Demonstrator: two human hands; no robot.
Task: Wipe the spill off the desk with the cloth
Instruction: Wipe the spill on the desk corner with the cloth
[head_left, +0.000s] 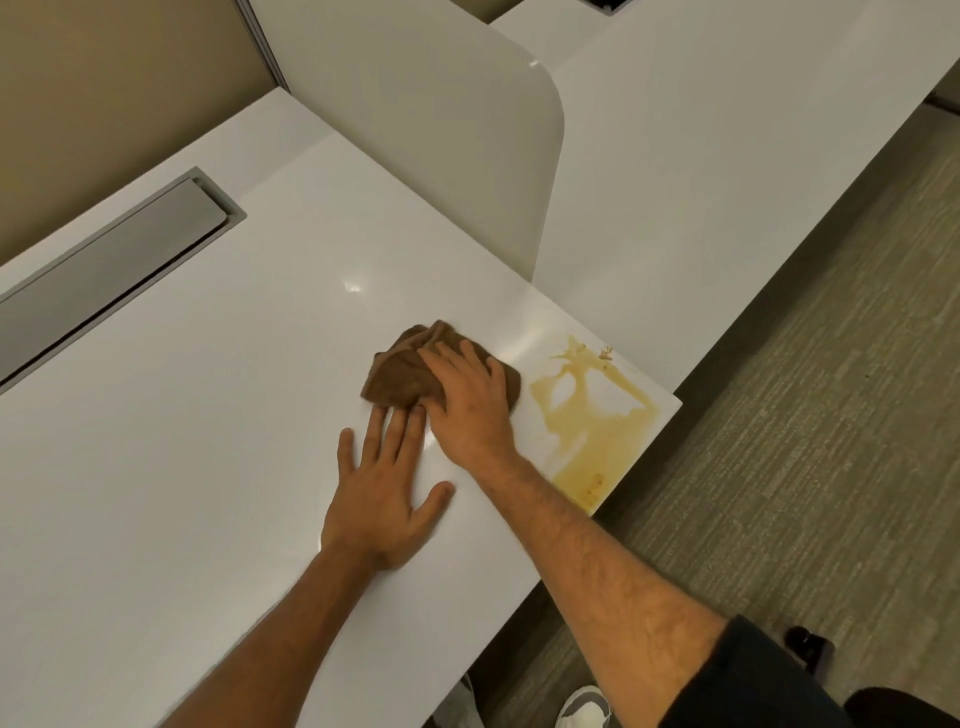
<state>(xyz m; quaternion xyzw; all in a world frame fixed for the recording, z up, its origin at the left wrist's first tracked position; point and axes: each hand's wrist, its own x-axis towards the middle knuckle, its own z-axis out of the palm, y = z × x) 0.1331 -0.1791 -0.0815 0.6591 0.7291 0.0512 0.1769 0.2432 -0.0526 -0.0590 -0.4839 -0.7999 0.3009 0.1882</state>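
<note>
The right hand (470, 402) lies palm-down on a bunched brown cloth (400, 374), fingers spread across it, pressing it to the white desk (208, 415) rather than gripping it. The left hand (382, 496) rests flat and empty on the bare surface just beside the cloth, fingertips near its lower edge, apparently bracing. The spill (592, 415), a yellowish-amber smear, occupies the desk's corner to the right of the cloth; cloth and spill look just apart, though the hand hides the cloth's right edge and contact cannot be ruled out. A small solid fragment (605, 354) sits at the far side of the smear. No visible part of the spill appears wiped.

Risks noted: the liquid reaches close to the desk's front and side edges, with carpet (805, 415) directly below. An outward stroke would likely push liquid over the rim and onto the floor; strokes should draw inward. The cloth is crumpled small, so one pass may smear instead of lifting. A flat-palm hold may let the cloth slip under the hand. The fragment could be dragged across the surface.
</note>
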